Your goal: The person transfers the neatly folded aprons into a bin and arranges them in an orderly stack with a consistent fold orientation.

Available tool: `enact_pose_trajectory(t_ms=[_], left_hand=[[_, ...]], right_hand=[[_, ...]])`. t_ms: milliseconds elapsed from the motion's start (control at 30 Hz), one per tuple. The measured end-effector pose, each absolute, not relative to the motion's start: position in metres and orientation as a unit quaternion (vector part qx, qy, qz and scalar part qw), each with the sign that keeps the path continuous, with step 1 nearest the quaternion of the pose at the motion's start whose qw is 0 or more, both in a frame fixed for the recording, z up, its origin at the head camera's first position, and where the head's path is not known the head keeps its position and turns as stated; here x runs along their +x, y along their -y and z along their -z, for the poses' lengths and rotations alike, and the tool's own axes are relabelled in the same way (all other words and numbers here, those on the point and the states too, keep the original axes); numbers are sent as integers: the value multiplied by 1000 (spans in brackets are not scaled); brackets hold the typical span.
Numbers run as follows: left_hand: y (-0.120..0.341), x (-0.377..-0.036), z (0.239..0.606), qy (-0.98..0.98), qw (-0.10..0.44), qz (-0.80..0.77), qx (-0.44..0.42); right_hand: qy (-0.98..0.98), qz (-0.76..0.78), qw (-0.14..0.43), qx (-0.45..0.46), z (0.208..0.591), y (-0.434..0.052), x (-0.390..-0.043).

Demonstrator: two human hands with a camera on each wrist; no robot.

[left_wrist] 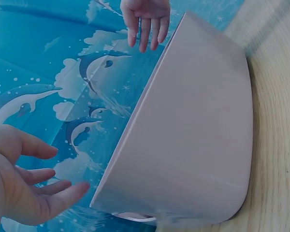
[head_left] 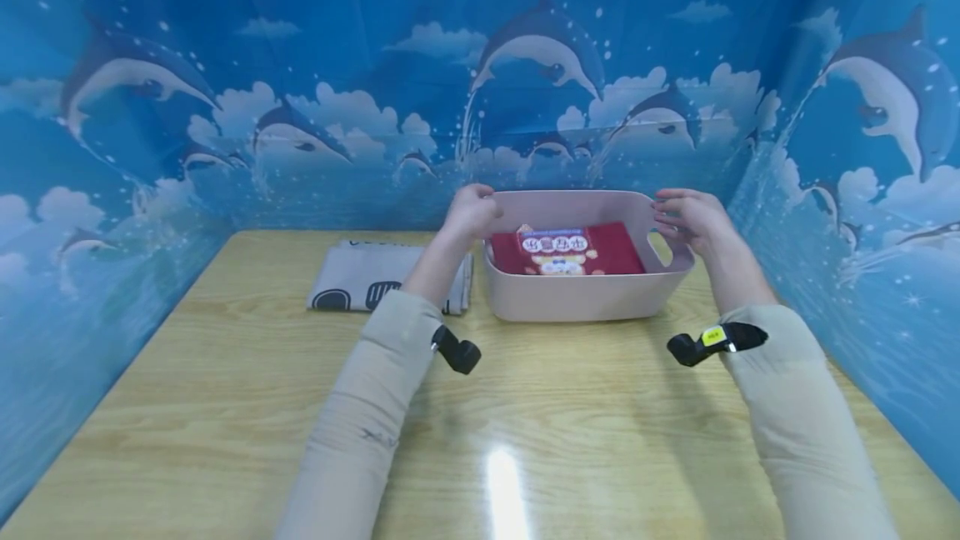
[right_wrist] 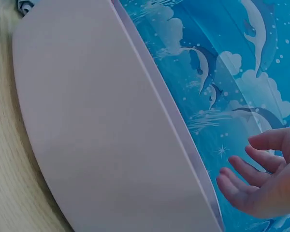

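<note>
Pink bin (head_left: 585,294) sitting flat on wooden table (head_left: 525,407), toward the far edge, close to the dolphin-print backdrop (head_left: 300,65). Cut-out handle visible in the right end wall. Red snack packet (head_left: 567,250) lying flat on the bin floor, label up, roughly centred — low and stable, no lean against the walls.

Left hand (head_left: 471,211) at the left end of the bin rim, right hand (head_left: 690,219) at the right end by the handle cut-out. Symmetric placement, one per short end: looks like a two-handed carry position, balanced about the load.

Grip state: wrist views show both sets of fingers straight and spread, loosely extended, air gap to the bin wall. Left wrist view: palm open beside the bin's end, nothing in it. Right wrist view: same, fingers (right_wrist: 261,179) relaxed and just off the rim. Head view reads closer to contact, with fingertips over the rim edges; cannot confirm actual touch. Judged: not clamped on anything, holding nothing.

Outward: folded grey patterned cloth (head_left: 375,277) flat on the table just left of the bin, partly hidden behind the left forearm, edge near the bin wall but apart from it. Black wrist camera mounts on both beige sleeves. Glare patch on the near table surface.
</note>
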State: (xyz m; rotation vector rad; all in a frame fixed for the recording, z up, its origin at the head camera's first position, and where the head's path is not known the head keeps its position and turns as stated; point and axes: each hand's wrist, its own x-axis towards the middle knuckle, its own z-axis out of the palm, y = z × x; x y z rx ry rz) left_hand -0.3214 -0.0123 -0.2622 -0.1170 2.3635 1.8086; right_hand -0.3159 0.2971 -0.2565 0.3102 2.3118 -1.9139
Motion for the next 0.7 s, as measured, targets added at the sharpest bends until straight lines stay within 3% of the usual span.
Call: enact_pose_trajectory(t_ms=[300,700], left_hand=[[19,-316,258,-856,81,-510,-37],[46,-307,261,-912,60,-403,51]], right_hand=[[-842,535,37,51,262,-292,-309],[-906,423,-3,-25,267,-290,-293]])
